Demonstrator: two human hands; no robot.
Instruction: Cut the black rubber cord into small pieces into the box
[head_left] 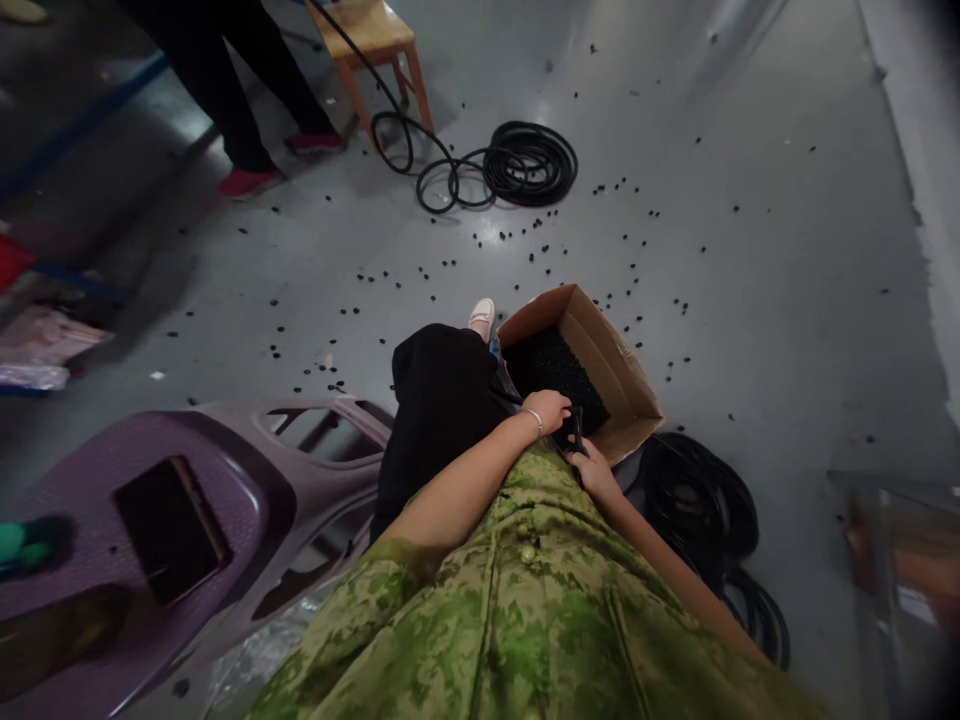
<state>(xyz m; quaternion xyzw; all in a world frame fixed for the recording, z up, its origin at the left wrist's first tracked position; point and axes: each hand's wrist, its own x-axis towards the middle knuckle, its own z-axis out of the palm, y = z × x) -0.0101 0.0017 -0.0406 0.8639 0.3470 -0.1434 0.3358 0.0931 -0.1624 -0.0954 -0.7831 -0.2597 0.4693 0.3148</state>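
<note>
Seated above a grey floor [750,330], in a green camouflage top [525,610] and dark trousers [439,400].

Left hand [549,408], a bracelet at the wrist, curled over the upper end of a small black tool [576,430], just at the near edge of the cardboard box [622,375]. Right hand [595,470] closed around the lower part of the same black tool, directly below the left hand. Both hands close together, touching the tool; too small and dark to tell what kind of tool it is or how its parts stand.

Cardboard box open at the top, flaps up, standing on the floor just ahead of the knees, beside a pale shoe [482,317]. Inside the box: a heap of small black pieces [559,375], filling the bottom and reaching well up the walls.

More of the same small black bits scattered [630,215] loose across the floor beyond the box, thickest towards the far middle.

A coil of black hose [529,163] lying on the floor far ahead, trailing up past a wooden chair [371,40]. Another coil of black hose [701,500] on the floor right of the box, next to the right forearm.

A purple moulded plastic seat [187,500] at the near left. Another person's legs and red shoes [251,182] at the far left.
</note>
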